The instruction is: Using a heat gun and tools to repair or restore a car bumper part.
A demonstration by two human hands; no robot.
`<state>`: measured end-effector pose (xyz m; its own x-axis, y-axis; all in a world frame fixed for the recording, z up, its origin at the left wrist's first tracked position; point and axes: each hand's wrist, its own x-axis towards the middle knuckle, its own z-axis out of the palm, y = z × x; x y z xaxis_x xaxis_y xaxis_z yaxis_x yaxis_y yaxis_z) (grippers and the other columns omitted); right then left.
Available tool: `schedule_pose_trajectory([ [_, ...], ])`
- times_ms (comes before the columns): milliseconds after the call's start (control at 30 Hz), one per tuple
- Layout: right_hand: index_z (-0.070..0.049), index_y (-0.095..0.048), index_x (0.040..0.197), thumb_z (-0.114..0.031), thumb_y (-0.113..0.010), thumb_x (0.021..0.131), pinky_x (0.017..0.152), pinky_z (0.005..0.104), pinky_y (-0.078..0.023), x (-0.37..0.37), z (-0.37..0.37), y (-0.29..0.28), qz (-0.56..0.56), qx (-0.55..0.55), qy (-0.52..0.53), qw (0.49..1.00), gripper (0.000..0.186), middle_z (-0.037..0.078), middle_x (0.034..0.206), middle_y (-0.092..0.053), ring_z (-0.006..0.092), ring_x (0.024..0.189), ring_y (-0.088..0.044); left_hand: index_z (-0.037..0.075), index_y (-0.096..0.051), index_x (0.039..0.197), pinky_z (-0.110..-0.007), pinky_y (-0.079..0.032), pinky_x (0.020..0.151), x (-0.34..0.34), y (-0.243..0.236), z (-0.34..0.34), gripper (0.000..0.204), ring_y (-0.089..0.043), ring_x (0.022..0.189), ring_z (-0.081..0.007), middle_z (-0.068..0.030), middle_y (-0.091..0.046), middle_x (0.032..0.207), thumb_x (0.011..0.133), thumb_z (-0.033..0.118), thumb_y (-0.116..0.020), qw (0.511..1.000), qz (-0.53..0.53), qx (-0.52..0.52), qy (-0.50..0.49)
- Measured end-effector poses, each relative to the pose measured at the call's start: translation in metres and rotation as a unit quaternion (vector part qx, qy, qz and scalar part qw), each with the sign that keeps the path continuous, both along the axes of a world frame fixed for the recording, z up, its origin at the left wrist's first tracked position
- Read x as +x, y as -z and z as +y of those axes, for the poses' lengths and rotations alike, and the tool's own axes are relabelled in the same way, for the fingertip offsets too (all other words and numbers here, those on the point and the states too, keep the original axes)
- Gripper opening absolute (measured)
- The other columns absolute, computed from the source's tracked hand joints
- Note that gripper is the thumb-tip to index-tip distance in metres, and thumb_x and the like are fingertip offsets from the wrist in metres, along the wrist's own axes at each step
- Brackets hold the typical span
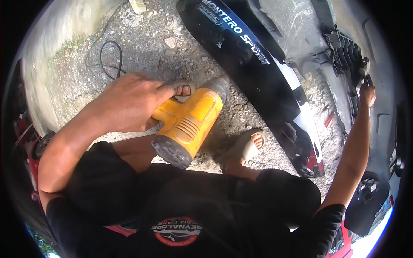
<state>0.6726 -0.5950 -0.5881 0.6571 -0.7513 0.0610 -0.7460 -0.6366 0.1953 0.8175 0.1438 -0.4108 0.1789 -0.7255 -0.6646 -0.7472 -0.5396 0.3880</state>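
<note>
A yellow heat gun (191,122) with a dark vented back end is in my left hand (133,101), whose fingers wrap round its handle. Its metal nozzle tilts up and to the right, close to the edge of a glossy black car panel (262,99) with lettering. Far to the right, my right arm reaches up along a grey plastic car bumper (383,73). There my right hand (367,93) is closed at a small dark and pale piece beside a black ribbed part (346,51). I cannot make out what that piece is.
Rough, stony ground (142,34) lies below. A black cable (101,56) loops at the upper left, near a pale wall (47,81). My sandalled foot (249,148) rests beside the black panel. A small pale block (138,6) sits at the top.
</note>
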Motion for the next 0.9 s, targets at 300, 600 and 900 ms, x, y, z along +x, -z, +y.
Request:
schedule_pose_trajectory([
  [300,-0.032,-0.056,0.142,-0.058,-0.043,0.098,0.100,0.0490,-0.048,0.002,-0.016,0.011,0.006,0.014,0.010,1.000,0.052,0.020,0.130,-0.064,0.0401,0.122,-0.059,0.003,-0.061,0.120,-0.044,-0.052,0.090,0.000,0.006,-0.008,0.065,-0.067,0.100,-0.0336,-0.0134,-0.068,0.107,0.062,0.018,-0.089,0.998,-0.065,0.000,-0.021],
  [600,-0.025,-0.055,0.144,-0.058,-0.056,0.093,0.107,0.0467,-0.043,-0.028,0.017,0.011,-0.079,-0.019,0.035,0.996,0.061,0.021,0.139,-0.057,0.0379,0.130,-0.053,0.004,-0.061,0.120,-0.046,-0.052,0.086,0.006,0.008,-0.017,0.067,-0.067,0.099,-0.0352,-0.0144,-0.068,0.105,0.062,0.021,-0.088,0.998,-0.046,0.002,-0.042],
  [900,-0.014,-0.063,0.131,-0.041,-0.063,0.095,0.093,0.0434,-0.051,-0.061,0.144,-0.068,-0.056,0.072,-0.082,0.992,0.045,0.022,0.124,-0.063,0.0354,0.109,-0.065,0.004,-0.062,0.110,-0.048,-0.053,0.084,0.024,0.004,-0.023,0.053,-0.067,0.097,-0.0379,-0.0155,-0.069,0.102,0.064,0.019,-0.084,0.999,-0.039,-0.025,-0.014],
])
